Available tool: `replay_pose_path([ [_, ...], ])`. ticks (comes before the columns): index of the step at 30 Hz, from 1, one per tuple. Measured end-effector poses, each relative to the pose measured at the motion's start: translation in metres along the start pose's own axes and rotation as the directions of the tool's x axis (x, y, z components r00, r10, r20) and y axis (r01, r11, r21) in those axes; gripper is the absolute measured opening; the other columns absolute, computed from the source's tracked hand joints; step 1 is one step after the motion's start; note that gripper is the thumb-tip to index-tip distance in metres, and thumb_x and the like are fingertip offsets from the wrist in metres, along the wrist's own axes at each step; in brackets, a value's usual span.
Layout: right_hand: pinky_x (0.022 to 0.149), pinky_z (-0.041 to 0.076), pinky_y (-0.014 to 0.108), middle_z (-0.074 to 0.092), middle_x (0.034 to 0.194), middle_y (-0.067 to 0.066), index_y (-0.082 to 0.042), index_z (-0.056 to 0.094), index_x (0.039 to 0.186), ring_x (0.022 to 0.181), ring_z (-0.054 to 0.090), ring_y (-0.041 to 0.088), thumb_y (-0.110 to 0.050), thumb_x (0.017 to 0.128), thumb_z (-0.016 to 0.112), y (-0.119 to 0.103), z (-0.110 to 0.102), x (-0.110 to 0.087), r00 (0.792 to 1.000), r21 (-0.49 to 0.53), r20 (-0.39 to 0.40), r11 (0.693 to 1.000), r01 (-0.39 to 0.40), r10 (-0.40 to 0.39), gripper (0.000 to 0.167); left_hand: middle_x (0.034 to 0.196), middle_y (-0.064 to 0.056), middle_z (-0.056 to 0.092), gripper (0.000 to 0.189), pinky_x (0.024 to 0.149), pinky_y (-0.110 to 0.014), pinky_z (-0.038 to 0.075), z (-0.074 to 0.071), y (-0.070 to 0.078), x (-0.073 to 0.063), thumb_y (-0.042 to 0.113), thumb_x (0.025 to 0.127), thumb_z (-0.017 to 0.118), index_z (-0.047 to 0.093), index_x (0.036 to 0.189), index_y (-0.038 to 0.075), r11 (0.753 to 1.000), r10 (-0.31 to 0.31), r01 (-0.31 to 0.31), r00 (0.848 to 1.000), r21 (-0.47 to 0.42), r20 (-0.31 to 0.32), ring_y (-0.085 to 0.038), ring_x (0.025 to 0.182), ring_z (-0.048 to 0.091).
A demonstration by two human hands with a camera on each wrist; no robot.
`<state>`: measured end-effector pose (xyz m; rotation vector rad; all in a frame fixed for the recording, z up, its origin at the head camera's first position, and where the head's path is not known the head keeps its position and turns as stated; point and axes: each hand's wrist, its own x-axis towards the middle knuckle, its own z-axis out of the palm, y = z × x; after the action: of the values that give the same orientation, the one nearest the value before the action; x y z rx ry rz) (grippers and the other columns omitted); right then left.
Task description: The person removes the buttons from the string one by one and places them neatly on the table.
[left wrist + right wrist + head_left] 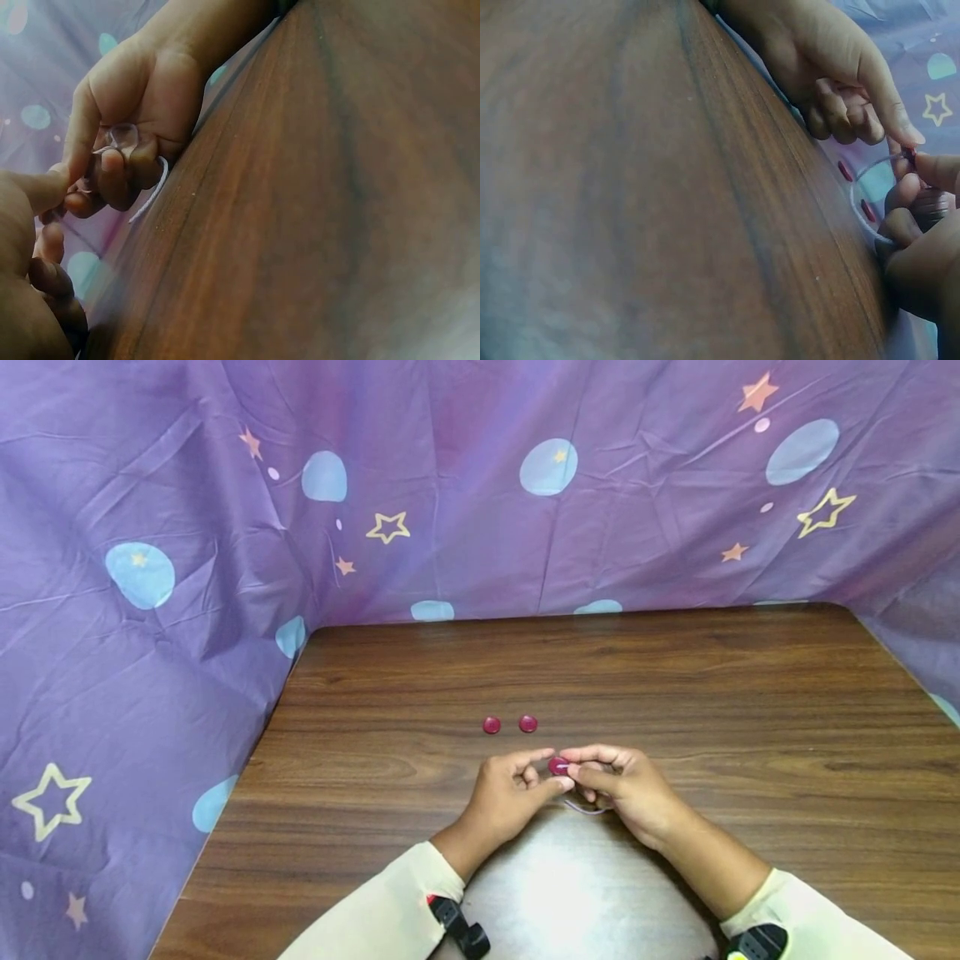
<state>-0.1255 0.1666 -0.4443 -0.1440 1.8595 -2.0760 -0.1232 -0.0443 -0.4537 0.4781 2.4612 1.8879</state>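
Note:
A dark red button (557,766) is between the hands above the table. My left hand (504,793) pinches its edge with thumb and index finger, as the right wrist view shows. From the right, my right hand (628,789) meets the button with thumb and index finger, and a pale bit of string lies across the button's face. In the right wrist view a thin pale lilac string (853,196) curves from the button to the right hand's curled fingers, which hold it. A loose length of string (154,193) hangs below that hand in the left wrist view.
Two more red buttons, one on the left (491,725) and one on the right (528,723), lie on the brown wooden table (360,793) just beyond the hands. A purple curtain (465,468) with stars and blue spots hangs behind the table and at its sides.

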Motion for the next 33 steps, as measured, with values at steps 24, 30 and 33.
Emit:
replay_pose_path([
  [24,0.058,0.048,0.019,0.071,0.078,-0.011,-0.022,0.08,0.104,0.067,0.059,0.003,-0.001,0.098,0.075,-0.0004,0.0008,0.0013,0.997,-0.038,-0.072,0.999,-0.03,0.027,0.023,0.074,-0.014,0.065,0.031,0.057,-0.012,0.041,0.0006,-0.0009,0.0012,0.008,0.091,0.088,0.082,0.12,0.0,0.998,0.059,-0.058,0.998,0.015,-0.016,0.004,0.063,0.049],
  [30,0.058,0.047,0.019,0.069,0.075,-0.011,-0.021,0.081,0.103,0.067,0.058,0.003,0.001,0.097,0.075,-0.0009,0.0006,0.0005,0.995,-0.031,-0.09,0.999,-0.038,0.035,0.023,0.086,-0.017,0.068,0.03,0.062,-0.012,0.049,0.0005,-0.002,0.001,0.008,0.09,0.089,0.082,0.119,0.0,0.997,0.072,-0.071,0.997,0.025,-0.024,0.004,0.07,0.055],
  [33,0.058,0.047,0.019,0.066,0.074,-0.012,-0.022,0.082,0.098,0.066,0.057,0.004,0.0,0.097,0.076,-0.0008,0.0012,0.0009,0.992,-0.027,-0.118,0.998,-0.05,0.046,0.022,0.092,-0.018,0.07,0.031,0.065,-0.013,0.052,0.0004,-0.0028,0.0015,0.008,0.09,0.089,0.082,0.12,0.0,0.997,0.076,-0.075,0.997,0.034,-0.025,0.004,0.072,0.057],
])
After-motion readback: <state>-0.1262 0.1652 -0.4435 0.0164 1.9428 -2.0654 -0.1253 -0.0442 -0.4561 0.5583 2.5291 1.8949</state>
